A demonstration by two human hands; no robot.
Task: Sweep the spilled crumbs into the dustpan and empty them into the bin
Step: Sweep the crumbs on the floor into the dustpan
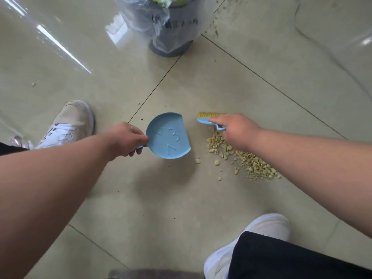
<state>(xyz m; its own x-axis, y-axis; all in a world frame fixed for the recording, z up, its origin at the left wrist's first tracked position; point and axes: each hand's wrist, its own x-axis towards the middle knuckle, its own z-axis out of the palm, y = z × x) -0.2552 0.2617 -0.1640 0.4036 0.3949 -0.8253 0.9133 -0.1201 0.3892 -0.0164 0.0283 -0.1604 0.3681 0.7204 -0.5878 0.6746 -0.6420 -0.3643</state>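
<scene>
1. Blue plastic dustpan [168, 135] = landmark, low over the tiled floor [201, 198], cast shadow under it, open edge facing the crumb side. Raised "3" + other marks on the pan face; pan looks bare.
2. L hand [128, 138] at the pan's rear, fingers curled round its short blue handle, firm grip.
3. R hand [234, 130] across the gap from the pan's open edge, fingers wrapped on the blue handle of a small brush [210, 118]; yellow bristles at the brush's far side. Grip closed on it.
4. Crumbs [244, 158]: pale yellow pile on floor, just past the pan's open edge, partly under R hand/forearm. A few strays between pile and pan, none touching the pan.
5. Bin [171, 29]: grey, clear bag liner, well beyond the pan, at the frame's top edge. Contents can't tell, just green/white stuff.
6. White shoes: one [70, 123] beyond L hand from the pan, other [259, 236] nearer the wearer than the pan, dark trouser leg over it.
</scene>
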